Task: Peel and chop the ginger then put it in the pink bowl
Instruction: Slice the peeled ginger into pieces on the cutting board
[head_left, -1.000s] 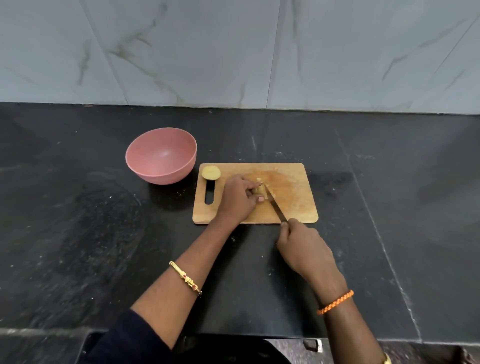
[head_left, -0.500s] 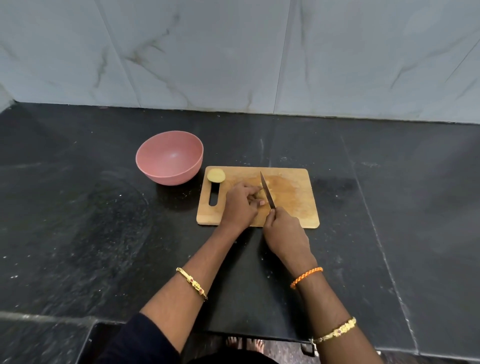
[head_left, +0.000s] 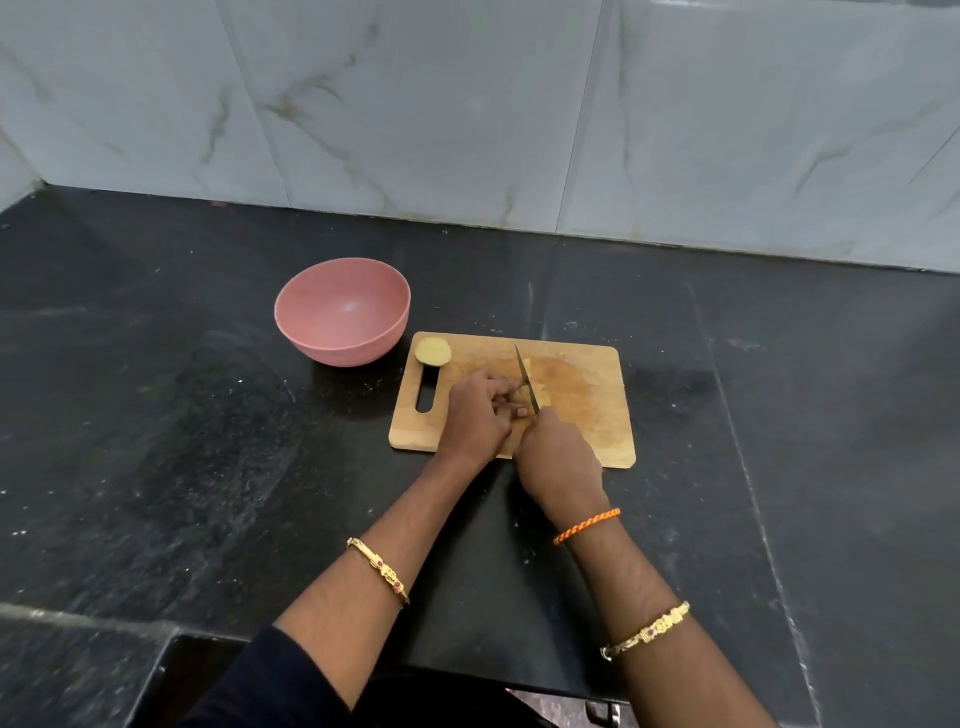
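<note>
A wooden cutting board (head_left: 587, 395) lies on the black counter. My left hand (head_left: 475, 415) holds down a small pale piece of ginger (head_left: 519, 396) on the board with curled fingers. My right hand (head_left: 558, 454) grips the handle of a knife (head_left: 524, 376), whose blade stands tip-up against the ginger's right side. Cut yellow ginger bits (head_left: 541, 393) lie just right of the blade. A second ginger piece (head_left: 432, 352), cut face up, sits at the board's far left corner. The pink bowl (head_left: 343, 310), with nothing inside, stands left of the board.
The black stone counter (head_left: 156, 415) runs to a marble-tiled wall (head_left: 467, 104) at the back. Its front edge steps down at the lower left (head_left: 130, 623). The board's handle slot (head_left: 427, 389) is on its left side.
My right hand has moved in toward my left hand and raised the knife from lying flat to tip-up over the ginger. The camera view has shifted slightly.
</note>
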